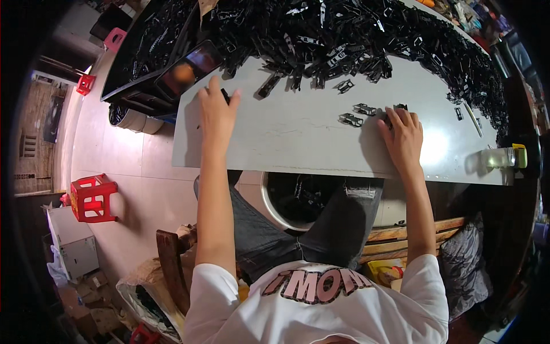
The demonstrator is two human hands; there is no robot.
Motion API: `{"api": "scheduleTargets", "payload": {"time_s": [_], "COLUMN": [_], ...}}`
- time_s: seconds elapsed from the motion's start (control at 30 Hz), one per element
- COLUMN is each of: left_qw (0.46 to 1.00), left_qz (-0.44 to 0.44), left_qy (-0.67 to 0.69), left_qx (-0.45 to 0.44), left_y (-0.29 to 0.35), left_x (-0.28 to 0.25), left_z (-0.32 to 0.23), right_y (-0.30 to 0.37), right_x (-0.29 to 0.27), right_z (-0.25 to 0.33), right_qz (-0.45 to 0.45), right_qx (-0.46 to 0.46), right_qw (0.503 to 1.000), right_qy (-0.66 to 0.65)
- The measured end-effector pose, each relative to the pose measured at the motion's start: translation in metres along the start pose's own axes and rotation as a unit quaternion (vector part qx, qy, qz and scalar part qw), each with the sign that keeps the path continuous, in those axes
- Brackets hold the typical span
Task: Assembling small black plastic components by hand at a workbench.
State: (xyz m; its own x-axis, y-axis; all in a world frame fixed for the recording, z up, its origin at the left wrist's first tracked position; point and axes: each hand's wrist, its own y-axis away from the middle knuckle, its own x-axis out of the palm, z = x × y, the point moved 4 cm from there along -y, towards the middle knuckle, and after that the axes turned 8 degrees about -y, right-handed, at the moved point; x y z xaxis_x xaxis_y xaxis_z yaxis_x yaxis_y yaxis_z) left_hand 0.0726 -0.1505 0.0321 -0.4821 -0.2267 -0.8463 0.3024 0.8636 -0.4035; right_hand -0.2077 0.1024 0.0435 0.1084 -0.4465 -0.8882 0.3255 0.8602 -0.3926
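The person sits at a grey table [298,137] with both arms stretched forward over it. The left hand [217,109] lies palm down near the table's left edge, fingers loosely together and pointing toward the big heap of small black clips [355,34] that covers the far half of the table; a small black piece [226,95] peeks out from under its fingertips, though whether it is pinched or merely touched cannot be told. The right hand [404,135] rests flat with fingers curled over a black clip [399,108] at its tips (again, the grip itself is hidden). Just left of that hand, two more loose clips [358,113] lie apart from the heap on the bare grey surface. A phone [188,69] with a lit screen leans at the table's far left corner, beside a black tray [123,74] filled with more black parts. A clear glass [501,157] stands at the table's right end. Below the table edge, between the person's knees, sits a round basin [286,200] holding dark parts. A red plastic stool [91,198] stands on the floor well to the left.
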Motion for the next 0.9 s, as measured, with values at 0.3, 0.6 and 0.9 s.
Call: {"api": "scheduleTargets", "payload": {"time_s": [0.3,0.6,0.9], "left_qw": [0.974,0.798,0.809], "left_qz": [0.116,0.302,0.335], "left_qy": [0.188,0.521,0.484], "left_qx": [-0.05,-0.026,-0.002], "left_y": [0.026,0.101,0.106], "left_x": [-0.014,0.021,0.02], "left_z": [-0.024,-0.096,-0.098], "right_y": [0.008,0.055,0.041], "right_x": [0.005,-0.002,-0.005], "right_z": [-0.025,-0.01,0.01], "right_qz": [0.022,-0.091,-0.042], "right_qx": [0.136,0.173,0.105], "right_qw": [0.983,0.907,0.982], "right_qy": [-0.123,-0.373,-0.154]}}
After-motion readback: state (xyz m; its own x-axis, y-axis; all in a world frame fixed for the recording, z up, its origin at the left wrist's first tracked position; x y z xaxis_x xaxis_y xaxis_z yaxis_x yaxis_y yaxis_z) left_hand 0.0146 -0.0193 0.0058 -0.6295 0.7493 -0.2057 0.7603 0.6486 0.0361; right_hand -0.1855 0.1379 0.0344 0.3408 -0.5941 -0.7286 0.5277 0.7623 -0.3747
